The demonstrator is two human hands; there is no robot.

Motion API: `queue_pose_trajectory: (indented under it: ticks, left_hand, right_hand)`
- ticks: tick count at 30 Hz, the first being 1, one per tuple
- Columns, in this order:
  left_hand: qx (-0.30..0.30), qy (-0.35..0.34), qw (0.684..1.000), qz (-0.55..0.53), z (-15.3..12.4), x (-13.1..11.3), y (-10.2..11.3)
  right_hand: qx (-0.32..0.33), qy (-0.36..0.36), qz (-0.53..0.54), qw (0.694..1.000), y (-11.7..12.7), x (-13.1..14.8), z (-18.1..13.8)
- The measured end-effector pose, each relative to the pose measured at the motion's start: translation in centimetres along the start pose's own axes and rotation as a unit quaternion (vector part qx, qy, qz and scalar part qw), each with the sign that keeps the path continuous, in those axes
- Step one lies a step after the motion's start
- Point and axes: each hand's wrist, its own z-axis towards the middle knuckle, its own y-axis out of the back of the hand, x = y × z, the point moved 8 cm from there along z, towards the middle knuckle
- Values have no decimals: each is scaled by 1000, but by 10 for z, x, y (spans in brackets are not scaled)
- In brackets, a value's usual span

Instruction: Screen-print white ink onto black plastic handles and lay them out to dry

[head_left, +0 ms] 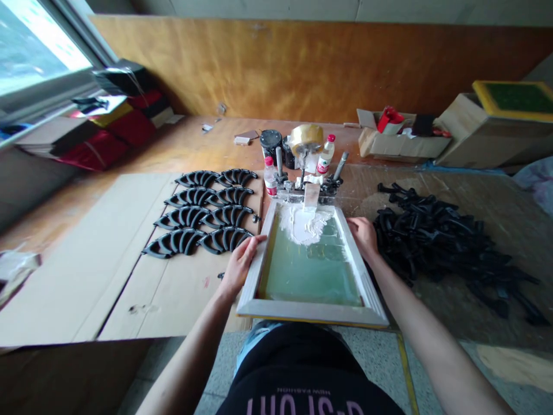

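A screen printing frame [313,313] with a green mesh lies in front of me, its near end jutting over the table edge. White ink [302,226] is spread across the far part of the mesh, and a squeegee [311,196] stands in it. At the far end, a metal hinge clamp [283,187] joins the frame. My left hand [242,262] grips the frame's left side, thumb along the rim. On the opposite side, my right hand [363,235] holds the right rim, its fingers partly hidden. Rows of curved black plastic parts [184,242] lie left of the frame.
To the right is a heap of black plastic parts [436,236]. Behind the clamp stand a tape roll [306,138], two red-capped bottles [326,154] and a dark can [271,144]. Cardboard boxes [397,147] sit at the back right, stacked red boxes [97,150] at the left.
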Motion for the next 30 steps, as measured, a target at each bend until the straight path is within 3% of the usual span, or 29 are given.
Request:
queue_pose_trajectory:
  ticks: [2, 4, 6, 8, 11, 13, 17, 19, 21, 24, 28, 30]
  left_hand:
    - [21, 40, 999, 3, -3, 35, -8]
    - [26, 72, 997, 0, -1, 67, -15]
    - [19, 82, 996, 6, 4, 89, -18]
    - [10, 84, 996, 15, 8, 100, -18]
    - [12, 86, 996, 33, 9, 104, -19]
    - [12, 85, 995, 41, 8, 102, -18]
    - [5, 88, 995, 49, 5, 99, -17]
    - [6, 89, 995, 40, 4, 97, -18]
    - [7, 92, 995, 28, 4, 95, -18]
    - [8, 100, 995, 19, 4, 92, -19]
    - [15, 107, 994, 3, 3, 91, -20]
    - [20, 113, 993, 2, 2, 88, -21]
  right_hand:
    - [-64, 13, 6, 998, 15, 11, 21]
    - [-86, 92, 11, 992, 14, 45, 42]
    - [-45, 168, 0, 985, -4, 83, 57]
    - [23, 188, -31, 981, -28, 106, 65]
    - [106, 177, -89, 974, -54, 118, 53]
    - [138, 220, -105, 960, -60, 123, 30]
    - [189, 372, -62, 907, -49, 137, -20]
    - [210, 400, -34, 891, -43, 139, -26]
    - [203, 381, -27, 901, -40, 138, -19]
    - [143, 353, -37, 924, -40, 136, -15]
    - [130, 391, 1, 911, -44, 137, -34]
    - [132, 365, 22, 921, -42, 136, -25]
